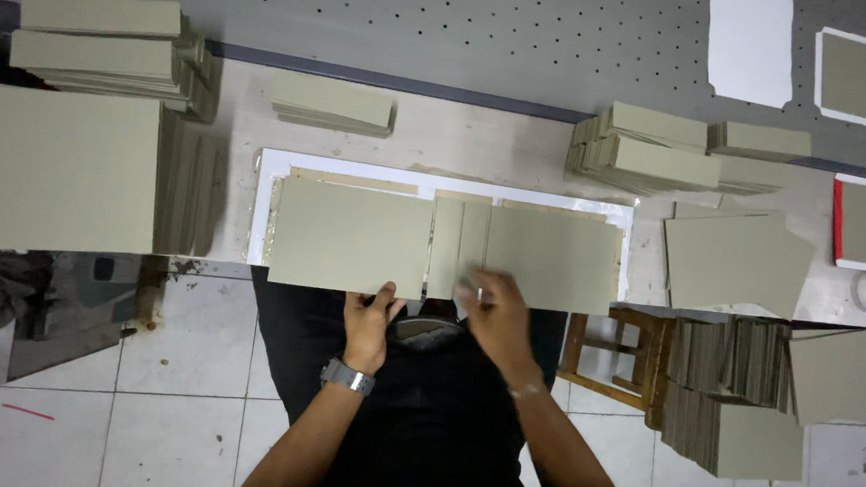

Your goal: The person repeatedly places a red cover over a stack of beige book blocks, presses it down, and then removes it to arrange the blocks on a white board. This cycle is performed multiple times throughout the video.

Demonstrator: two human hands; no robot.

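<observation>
Greyboard panels [352, 235] on the white sheet [270, 173] seemed light, stiff, best taken by edges; left hand [369, 323] pinched one edge, right hand [492, 310] pressed flat, unclenched.

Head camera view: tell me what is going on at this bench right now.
A person stands at a work table laying grey-green boards on a white sheet. The left hand grips the near edge of the large left board. The right hand, blurred, rests on the near edge of the narrow middle strip, beside the large right board. Stacks of similar boards sit around the table, and more stand on a wooden stool at the right.
</observation>
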